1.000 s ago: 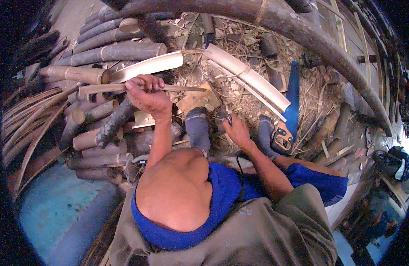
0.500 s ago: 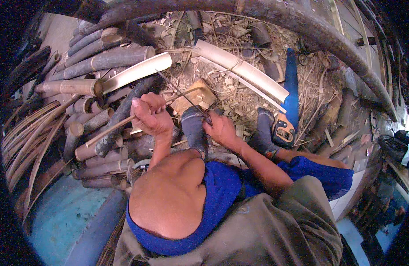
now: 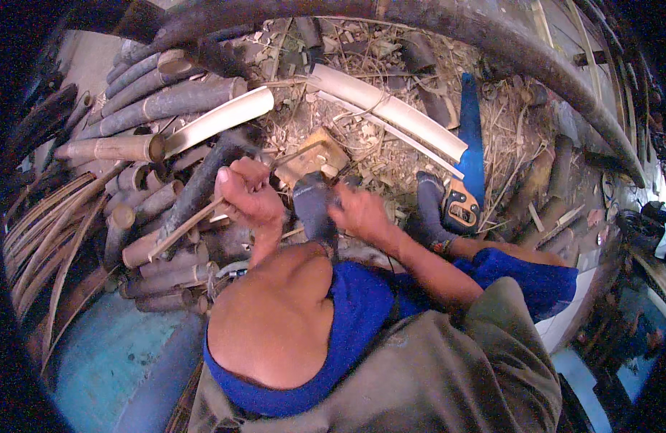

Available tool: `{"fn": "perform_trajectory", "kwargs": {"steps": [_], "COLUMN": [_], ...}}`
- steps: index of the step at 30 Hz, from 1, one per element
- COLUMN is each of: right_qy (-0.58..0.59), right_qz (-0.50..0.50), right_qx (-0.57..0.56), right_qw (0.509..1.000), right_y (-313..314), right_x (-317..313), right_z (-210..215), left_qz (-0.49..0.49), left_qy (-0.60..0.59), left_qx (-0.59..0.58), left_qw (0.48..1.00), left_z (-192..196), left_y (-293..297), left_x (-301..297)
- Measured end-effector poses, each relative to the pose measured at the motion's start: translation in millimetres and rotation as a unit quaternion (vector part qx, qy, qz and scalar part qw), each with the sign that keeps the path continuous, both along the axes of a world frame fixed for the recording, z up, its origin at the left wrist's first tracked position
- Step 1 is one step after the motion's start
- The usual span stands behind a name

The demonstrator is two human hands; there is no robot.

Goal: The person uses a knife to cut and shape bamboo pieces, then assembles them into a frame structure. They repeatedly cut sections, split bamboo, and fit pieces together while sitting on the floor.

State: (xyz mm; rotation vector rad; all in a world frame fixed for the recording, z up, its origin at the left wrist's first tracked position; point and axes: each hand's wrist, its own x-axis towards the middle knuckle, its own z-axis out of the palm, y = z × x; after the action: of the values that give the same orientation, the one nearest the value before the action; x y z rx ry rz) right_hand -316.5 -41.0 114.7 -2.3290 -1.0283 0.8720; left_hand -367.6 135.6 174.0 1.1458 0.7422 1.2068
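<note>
My left hand (image 3: 248, 191) is closed in a fist around a narrow bamboo strip (image 3: 187, 229). One end slants down to the left; the other reaches toward a yellowish wood block (image 3: 327, 160) between my feet. To the right, my right hand (image 3: 363, 213) is closed on a thin-bladed knife, whose blade is smeared by motion and hard to place. Its fingers are just right of my left grey shoe (image 3: 312, 206).
A handsaw (image 3: 473, 144) with a blue blade lies right of split bamboo pieces (image 3: 390, 108). Cut bamboo poles (image 3: 167, 101) are piled at left, beside bent strips (image 3: 55, 224). A long pole (image 3: 491, 47) arches across the far side. Shavings litter the ground.
The knife blade, sharp and crossing the strip before, is now blurred. The strip's lower left end has shifted slightly to the right and down.
</note>
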Motion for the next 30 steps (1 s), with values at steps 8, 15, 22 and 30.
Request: {"fn": "perform_trajectory", "kwargs": {"steps": [8,15,22,30], "right_qy": [0.048,0.074,0.063,0.034], "right_qz": [0.012,0.042,-0.008,-0.031], "right_qx": [-0.036,-0.074,-0.084,-0.052], "right_qw": [0.998,0.994,0.994,0.998], "right_y": [-9.7,-15.3,-25.9,-45.6], "right_x": [10.5,20.4,34.4,30.0], "right_z": [-1.6,-12.4,-23.4,-63.9], "left_qz": [-0.009,0.003,0.016,-0.013], "left_qy": [-0.028,-0.02,0.016,0.009], "left_qx": [-0.01,-0.001,0.006,-0.002], "left_qw": [1.0,1.0,1.0,1.0], "left_z": [-6.5,-12.2,-5.2,-4.5], "left_y": [2.6,8.6,6.2,1.3], "left_x": [-2.8,-4.0,-3.1,-13.1]}}
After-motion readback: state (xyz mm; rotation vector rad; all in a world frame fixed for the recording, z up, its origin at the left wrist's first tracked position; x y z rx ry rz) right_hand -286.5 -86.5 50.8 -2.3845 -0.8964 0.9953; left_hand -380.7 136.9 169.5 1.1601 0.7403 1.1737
